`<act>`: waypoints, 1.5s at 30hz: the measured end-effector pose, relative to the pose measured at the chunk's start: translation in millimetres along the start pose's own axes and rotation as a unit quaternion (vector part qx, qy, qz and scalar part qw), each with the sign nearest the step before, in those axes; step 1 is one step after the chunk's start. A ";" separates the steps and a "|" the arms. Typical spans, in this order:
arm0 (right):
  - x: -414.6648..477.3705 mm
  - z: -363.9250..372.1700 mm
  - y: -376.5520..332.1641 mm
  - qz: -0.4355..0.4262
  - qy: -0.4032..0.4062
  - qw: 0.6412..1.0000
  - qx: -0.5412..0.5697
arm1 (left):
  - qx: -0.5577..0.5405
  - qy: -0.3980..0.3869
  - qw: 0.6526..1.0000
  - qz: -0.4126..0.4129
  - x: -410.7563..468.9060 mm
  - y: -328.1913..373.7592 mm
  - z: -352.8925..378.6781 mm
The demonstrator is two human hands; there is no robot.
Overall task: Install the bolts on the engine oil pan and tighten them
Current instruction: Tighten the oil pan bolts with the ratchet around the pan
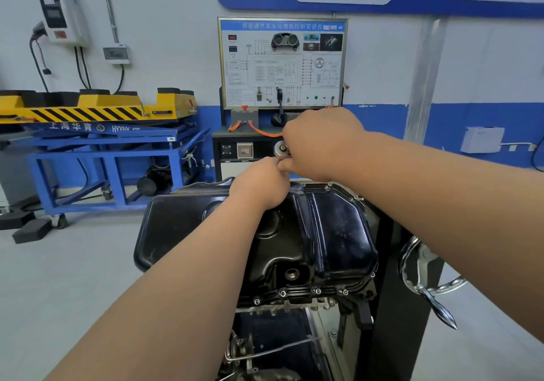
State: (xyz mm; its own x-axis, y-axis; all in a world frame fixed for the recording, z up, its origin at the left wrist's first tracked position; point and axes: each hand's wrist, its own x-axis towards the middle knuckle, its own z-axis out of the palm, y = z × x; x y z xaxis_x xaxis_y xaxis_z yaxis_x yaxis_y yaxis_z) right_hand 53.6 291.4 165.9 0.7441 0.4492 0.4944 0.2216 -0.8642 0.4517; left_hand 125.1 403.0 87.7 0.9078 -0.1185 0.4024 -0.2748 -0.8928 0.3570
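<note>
The black oil pan (338,233) sits upside-down on an engine held in a stand. Several bolts (318,291) stand in its near flange, and more sit along the far right rim (327,187). Both hands reach to the pan's far edge. My right hand (321,142) grips a ratchet wrench, whose round silver head (282,148) shows at its left. My left hand (262,184) lies just below it with fingers curled at the tool's lower part; what it pinches is hidden. The drain hole (292,274) is open.
A chrome crank handle (435,301) of the engine stand juts out on the right. Behind the pan stands a training panel on a cabinet (281,65) with orange cables. A blue and yellow lift cart (97,133) fills the left, with black blocks (31,230) on the grey floor.
</note>
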 end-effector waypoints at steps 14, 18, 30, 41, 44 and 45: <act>6.3 -7.8 -16.1 0.061 -0.037 0.994 0.077 | 0.021 0.036 0.998 -0.041 -4.4 -0.7 0.6; 9.9 -17.4 -9.2 -0.048 -0.029 0.997 -0.042 | 0.002 0.049 0.998 -0.038 -3.0 -1.1 1.8; 13.0 -21.5 -0.1 -0.060 -0.003 0.994 -0.090 | -0.009 0.047 0.998 -0.045 -2.4 -2.2 3.0; 15.6 -17.7 2.6 -0.054 0.017 0.994 -0.091 | -0.006 0.052 0.997 -0.048 -5.2 -0.2 2.1; 13.4 -14.0 3.9 -0.041 0.023 0.997 -0.068 | -0.008 0.051 0.997 -0.049 -5.0 0.0 2.0; 12.3 -12.5 3.8 -0.037 0.021 0.997 -0.061 | -0.011 0.050 0.997 -0.051 -4.6 -0.1 1.7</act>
State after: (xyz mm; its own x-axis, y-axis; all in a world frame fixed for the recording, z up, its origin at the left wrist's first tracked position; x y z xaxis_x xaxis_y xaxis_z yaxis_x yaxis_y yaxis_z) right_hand 55.7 296.5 182.9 0.7008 0.5226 0.4856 0.1953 -0.7952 0.5741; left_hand 121.5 402.9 84.4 0.8952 0.0181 0.4453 -0.1903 -0.8880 0.4186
